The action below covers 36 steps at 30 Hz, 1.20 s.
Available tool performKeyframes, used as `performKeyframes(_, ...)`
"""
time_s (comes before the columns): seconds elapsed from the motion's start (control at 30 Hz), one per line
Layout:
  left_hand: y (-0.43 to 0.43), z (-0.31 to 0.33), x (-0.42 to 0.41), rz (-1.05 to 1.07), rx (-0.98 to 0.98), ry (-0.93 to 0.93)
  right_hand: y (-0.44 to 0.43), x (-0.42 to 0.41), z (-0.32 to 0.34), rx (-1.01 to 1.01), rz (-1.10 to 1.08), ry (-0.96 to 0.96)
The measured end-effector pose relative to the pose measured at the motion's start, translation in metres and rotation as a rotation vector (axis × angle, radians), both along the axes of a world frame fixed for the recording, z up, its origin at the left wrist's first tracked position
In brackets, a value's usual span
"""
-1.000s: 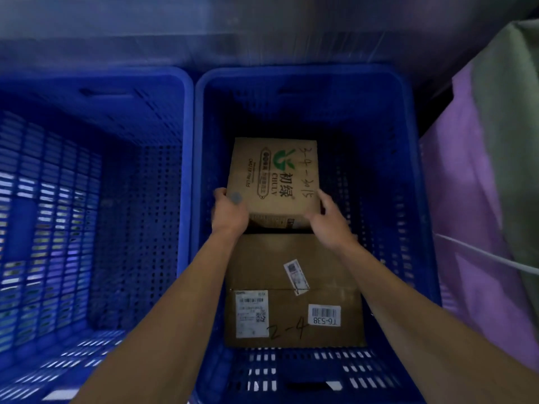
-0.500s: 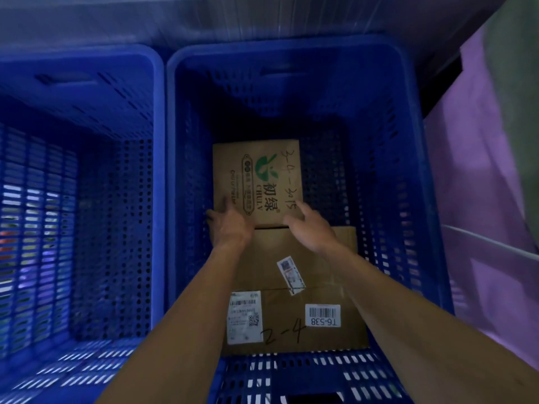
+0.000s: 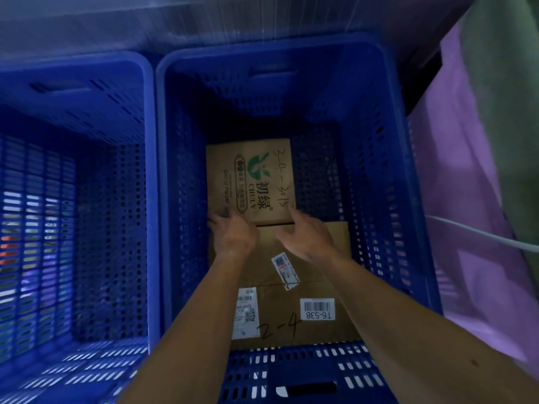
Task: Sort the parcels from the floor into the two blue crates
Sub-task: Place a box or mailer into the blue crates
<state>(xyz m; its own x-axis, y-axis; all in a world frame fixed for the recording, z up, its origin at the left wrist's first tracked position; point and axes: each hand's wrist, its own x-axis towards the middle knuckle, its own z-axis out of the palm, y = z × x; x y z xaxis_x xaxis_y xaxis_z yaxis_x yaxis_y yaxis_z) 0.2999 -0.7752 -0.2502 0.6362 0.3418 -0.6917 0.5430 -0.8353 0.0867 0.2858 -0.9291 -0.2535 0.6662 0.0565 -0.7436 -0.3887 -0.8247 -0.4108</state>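
Observation:
Two blue crates stand side by side: the left crate (image 3: 87, 62) shows no parcel, and the right crate (image 3: 271, 51) holds two. A small brown box with a green leaf logo (image 3: 250, 176) lies flat at the far end of the right crate's floor. A larger brown box (image 3: 315, 284) with barcode labels and "2-4" handwritten on it lies nearer me. My left hand (image 3: 233, 237) and right hand (image 3: 306, 237) hover at the small box's near edge with fingers spread, fingertips just touching it and holding nothing.
Purple cloth (image 3: 481, 185) hangs close along the right crate's right side, with a white cable (image 3: 481, 237) running across it. A pale wall (image 3: 204, 21) stands behind both crates. Bare crate floor shows on either side of the small box.
The small logo box went down from my grip onto the crate floor beyond the larger box. My fingers have come off its sides and opened.

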Motion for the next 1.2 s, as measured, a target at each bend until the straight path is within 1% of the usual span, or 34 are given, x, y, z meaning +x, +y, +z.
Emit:
performKeyframes(0.13,-0.004,0.013,-0.013,-0.063,-0.042,0.063,-0.002,-0.004,0.021,0.044,-0.084,0.08)
performKeyframes(0.27,-0.004,0.037,-0.018,-0.127,-0.063,0.104,-0.008,-0.01,0.051,0.045,-0.131,0.142)
performKeyframes(0.33,-0.005,0.058,-0.018,-0.157,-0.086,0.082,-0.008,-0.012,0.069,0.061,-0.171,0.168)
performKeyframes(0.4,-0.005,0.082,-0.021,-0.179,-0.134,0.021,-0.006,-0.017,0.092,0.094,-0.223,0.183)
performKeyframes(0.47,-0.005,0.109,-0.025,-0.201,-0.198,-0.012,-0.005,-0.022,0.121,0.13,-0.25,0.172)
performKeyframes(0.6,-0.006,0.159,-0.042,-0.231,-0.262,-0.041,-0.001,-0.037,0.176,0.172,-0.286,0.144)
performKeyframes(0.67,-0.009,0.185,-0.05,-0.267,-0.291,-0.1,0.0,-0.045,0.188,0.229,-0.329,0.102)
performKeyframes(0.73,-0.01,0.212,-0.062,-0.293,-0.303,-0.108,0.005,-0.055,0.206,0.282,-0.337,0.122)
performKeyframes(0.8,-0.009,0.238,-0.077,-0.284,-0.33,-0.1,0.01,-0.067,0.222,0.328,-0.306,0.12)
performKeyframes(0.9,-0.001,0.266,-0.095,-0.207,-0.363,-0.132,0.019,-0.084,0.251,0.331,-0.284,0.091)
performKeyframes(1.0,0.018,0.276,-0.117,-0.122,-0.369,-0.139,0.028,-0.101,0.275,0.384,-0.221,0.082)
performKeyframes(1.1,0.037,0.292,-0.142,-0.012,-0.372,-0.188,0.038,-0.115,0.288,0.427,-0.153,0.109)
performKeyframes(1.2,0.061,0.297,-0.161,0.034,-0.328,-0.163,0.055,-0.119,0.29,0.387,-0.098,0.142)
